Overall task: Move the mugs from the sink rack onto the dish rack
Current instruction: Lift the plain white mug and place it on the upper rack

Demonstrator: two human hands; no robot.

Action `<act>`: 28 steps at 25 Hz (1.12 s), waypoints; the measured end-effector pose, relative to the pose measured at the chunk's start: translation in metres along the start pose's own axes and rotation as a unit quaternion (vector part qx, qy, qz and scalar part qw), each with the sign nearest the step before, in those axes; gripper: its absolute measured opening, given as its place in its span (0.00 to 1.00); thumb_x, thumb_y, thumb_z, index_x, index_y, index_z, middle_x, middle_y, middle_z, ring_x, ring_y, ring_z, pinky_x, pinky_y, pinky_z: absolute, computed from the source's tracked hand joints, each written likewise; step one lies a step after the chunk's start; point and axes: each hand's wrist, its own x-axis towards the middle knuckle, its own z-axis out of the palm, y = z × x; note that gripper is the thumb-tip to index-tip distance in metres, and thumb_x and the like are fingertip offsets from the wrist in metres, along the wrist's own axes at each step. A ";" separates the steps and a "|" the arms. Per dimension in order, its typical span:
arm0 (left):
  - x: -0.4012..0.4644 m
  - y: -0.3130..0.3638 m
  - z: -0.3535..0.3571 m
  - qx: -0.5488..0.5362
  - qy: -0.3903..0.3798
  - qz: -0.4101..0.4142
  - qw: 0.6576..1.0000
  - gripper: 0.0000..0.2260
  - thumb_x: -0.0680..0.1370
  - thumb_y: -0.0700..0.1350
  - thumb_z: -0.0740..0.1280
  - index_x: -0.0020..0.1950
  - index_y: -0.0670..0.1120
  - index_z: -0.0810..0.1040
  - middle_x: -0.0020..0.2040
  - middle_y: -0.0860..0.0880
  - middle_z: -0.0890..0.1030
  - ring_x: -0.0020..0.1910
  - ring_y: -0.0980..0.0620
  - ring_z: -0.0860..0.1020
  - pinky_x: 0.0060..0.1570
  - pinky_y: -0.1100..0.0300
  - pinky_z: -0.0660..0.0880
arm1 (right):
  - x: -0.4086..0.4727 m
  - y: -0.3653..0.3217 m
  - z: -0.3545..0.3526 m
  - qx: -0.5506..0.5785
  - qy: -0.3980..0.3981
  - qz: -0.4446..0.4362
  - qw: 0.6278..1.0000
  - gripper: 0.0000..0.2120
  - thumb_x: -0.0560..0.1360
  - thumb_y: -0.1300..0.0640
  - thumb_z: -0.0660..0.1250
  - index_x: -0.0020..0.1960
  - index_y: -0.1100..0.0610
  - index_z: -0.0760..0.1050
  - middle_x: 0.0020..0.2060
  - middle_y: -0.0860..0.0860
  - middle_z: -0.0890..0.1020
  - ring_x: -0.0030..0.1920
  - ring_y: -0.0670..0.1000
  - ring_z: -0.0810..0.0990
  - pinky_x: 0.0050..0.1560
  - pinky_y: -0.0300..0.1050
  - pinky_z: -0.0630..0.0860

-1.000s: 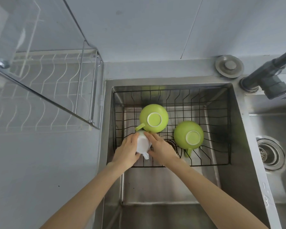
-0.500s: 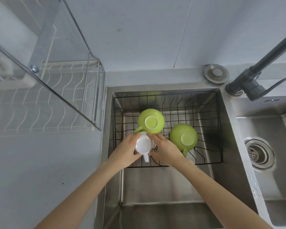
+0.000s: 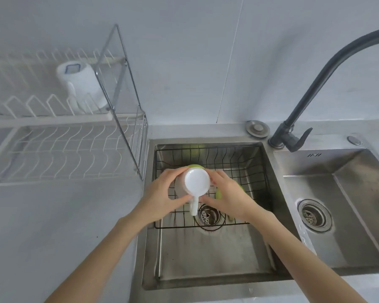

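Head view, hands cupping inverted white mug

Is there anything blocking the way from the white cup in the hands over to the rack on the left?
Possibly. The white mug, held upside down by the left hand and right hand, has the dish rack's upright metal end frame on the side facing it. It likely must be lifted over or around that.

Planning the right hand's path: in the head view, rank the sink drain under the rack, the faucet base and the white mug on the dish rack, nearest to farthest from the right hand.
1. Sink drain, just below the right hand.
2. Faucet base, up and right on the sink edge.
3. White mug on the dish rack, far upper left.
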 end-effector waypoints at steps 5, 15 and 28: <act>-0.025 0.035 -0.034 -0.088 0.038 0.043 0.994 0.23 0.65 0.57 0.71 0.57 0.63 0.69 0.59 0.61 0.75 0.56 0.69 0.74 0.53 0.76 0.72 | -0.030 -0.048 -0.022 0.030 0.060 -0.038 0.997 0.27 0.71 0.52 0.69 0.68 0.52 0.66 0.53 0.47 0.72 0.56 0.46 0.74 0.61 0.38 0.70; -0.075 0.045 -0.098 -0.153 0.131 0.099 0.975 0.20 0.63 0.58 0.67 0.54 0.62 0.71 0.54 0.64 0.76 0.53 0.72 0.75 0.51 0.77 0.73 | -0.041 -0.139 -0.013 0.070 0.131 -0.115 0.982 0.32 0.69 0.50 0.70 0.70 0.53 0.64 0.58 0.51 0.76 0.57 0.47 0.77 0.62 0.34 0.72; -0.096 0.020 -0.201 -0.128 0.180 0.149 0.964 0.20 0.63 0.59 0.67 0.54 0.62 0.71 0.54 0.63 0.77 0.54 0.69 0.75 0.51 0.76 0.74 | 0.007 -0.234 0.004 0.005 0.160 -0.201 0.966 0.30 0.71 0.54 0.70 0.70 0.56 0.63 0.62 0.53 0.75 0.56 0.46 0.76 0.57 0.25 0.69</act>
